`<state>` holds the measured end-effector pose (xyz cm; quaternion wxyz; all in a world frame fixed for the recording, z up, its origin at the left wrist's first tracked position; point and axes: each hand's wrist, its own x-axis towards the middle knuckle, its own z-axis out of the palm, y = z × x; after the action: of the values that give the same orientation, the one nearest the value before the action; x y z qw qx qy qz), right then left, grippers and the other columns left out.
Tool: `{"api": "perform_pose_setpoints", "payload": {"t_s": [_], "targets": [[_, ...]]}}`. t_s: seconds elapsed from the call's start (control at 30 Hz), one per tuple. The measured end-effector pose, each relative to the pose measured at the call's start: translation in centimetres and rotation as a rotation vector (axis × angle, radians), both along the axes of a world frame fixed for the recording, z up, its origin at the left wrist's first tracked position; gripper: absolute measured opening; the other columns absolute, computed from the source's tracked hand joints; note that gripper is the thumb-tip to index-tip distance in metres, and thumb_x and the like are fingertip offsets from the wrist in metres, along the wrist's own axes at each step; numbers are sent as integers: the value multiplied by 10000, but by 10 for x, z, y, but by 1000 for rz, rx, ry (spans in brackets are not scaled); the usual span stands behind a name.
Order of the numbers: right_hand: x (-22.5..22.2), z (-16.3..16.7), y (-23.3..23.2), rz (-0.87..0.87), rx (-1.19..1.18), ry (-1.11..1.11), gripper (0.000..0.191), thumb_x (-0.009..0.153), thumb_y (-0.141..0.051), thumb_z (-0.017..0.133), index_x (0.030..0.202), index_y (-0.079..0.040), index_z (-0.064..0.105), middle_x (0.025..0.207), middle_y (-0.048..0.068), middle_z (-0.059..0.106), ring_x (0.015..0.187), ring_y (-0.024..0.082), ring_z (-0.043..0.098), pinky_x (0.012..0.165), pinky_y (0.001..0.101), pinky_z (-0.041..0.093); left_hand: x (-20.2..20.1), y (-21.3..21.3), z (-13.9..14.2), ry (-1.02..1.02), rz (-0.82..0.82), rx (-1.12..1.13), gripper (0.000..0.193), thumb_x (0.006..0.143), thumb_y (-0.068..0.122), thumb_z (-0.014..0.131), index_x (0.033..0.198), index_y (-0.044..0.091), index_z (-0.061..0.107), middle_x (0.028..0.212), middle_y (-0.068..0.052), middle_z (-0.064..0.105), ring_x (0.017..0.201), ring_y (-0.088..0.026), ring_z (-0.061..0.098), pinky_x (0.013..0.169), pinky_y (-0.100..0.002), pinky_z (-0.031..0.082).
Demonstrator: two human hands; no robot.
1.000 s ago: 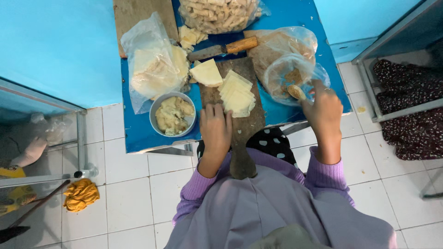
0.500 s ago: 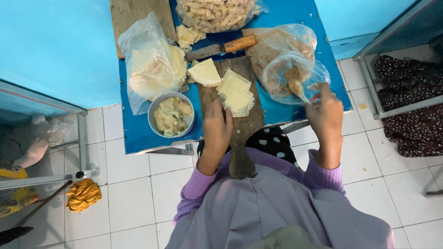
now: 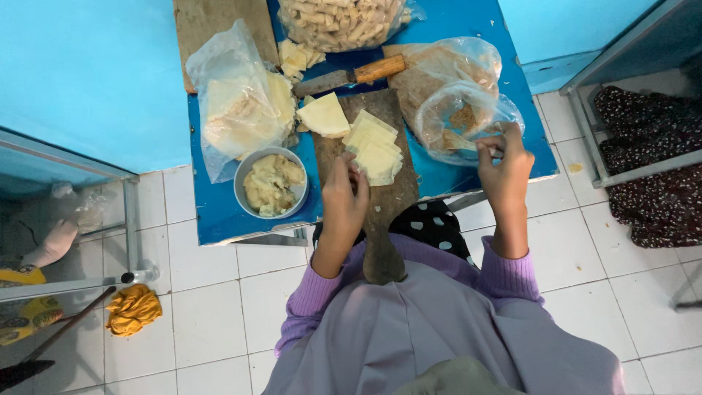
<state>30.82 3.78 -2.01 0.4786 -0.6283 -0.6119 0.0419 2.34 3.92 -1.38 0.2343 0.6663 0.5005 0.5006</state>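
Wrapper stack [image 3: 375,148] lying fanned on wooden board [image 3: 380,183], kept within reach at table [image 3: 219,219] edge. Left hand [image 3: 344,194] being curled at stack's corner, fingertips pinching sheet. Right hand [image 3: 503,164] pinching filling-bag [image 3: 461,121] rim, held open. Filling bowl [image 3: 272,183] parked left. Versus 0.5 s ago: right hand being raised onto bag; left shifted beside stack.

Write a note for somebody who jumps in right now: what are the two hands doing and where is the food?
Left hand: fingers on the near edge of the stack of pale square dough sheets on the long wooden paddle board; grip unclear.
Right hand: pinching the rim of the clear plastic bag of brown crumbs.
Round grey bowl of pale filling sits left of the board; wooden-handled knife lies behind it.
Done: sheets stacked; rolled pieces fill the far bag.
Left: the stack is unfilled.
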Motion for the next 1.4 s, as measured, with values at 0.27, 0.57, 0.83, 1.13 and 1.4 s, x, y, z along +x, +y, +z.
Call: {"api": "perform_pose_setpoints", "payload": {"t_s": [0.27,0.57,0.83,1.13,1.4], "targets": [[14,3,-11,-108,87,174,328,989,125,697,1239,9,520,989,129,762,925,174,769,714,254,543,-3,1,3,-15,6,-24,344,935,-35,652,1267,-37,561,891,-141,665,733,-234,702,644,-336,575],[-51,-23,-7,308,67,441,373,999,122,661,1281,24,438,1084,103,737,1040,204,733,837,281,613,-4,2,5,34,-3,-6,354,929,-27,666,1268,-18,564,880,-139,670,737,-237,700,645,-353,562],[-86,-16,-10,272,117,218,328,965,88,730,1184,36,492,1066,187,779,1033,210,771,855,299,617,-5,6,1,-40,-20,-33,316,942,5,686,1237,-10,575,878,-97,672,722,-152,684,619,-279,553],[-92,-16,-15,242,200,173,350,953,91,758,1174,37,493,1028,186,785,994,208,780,828,293,605,-6,10,-2,-138,-82,-82,294,944,3,688,1214,-7,573,841,-64,678,700,-118,659,635,-255,541],[-67,-11,-6,267,291,289,332,1009,155,666,1245,44,461,1099,208,704,1050,262,750,881,347,659,-6,7,6,-79,-127,-54,216,974,7,651,1184,-1,598,896,-109,698,743,-182,705,638,-294,545]]}}
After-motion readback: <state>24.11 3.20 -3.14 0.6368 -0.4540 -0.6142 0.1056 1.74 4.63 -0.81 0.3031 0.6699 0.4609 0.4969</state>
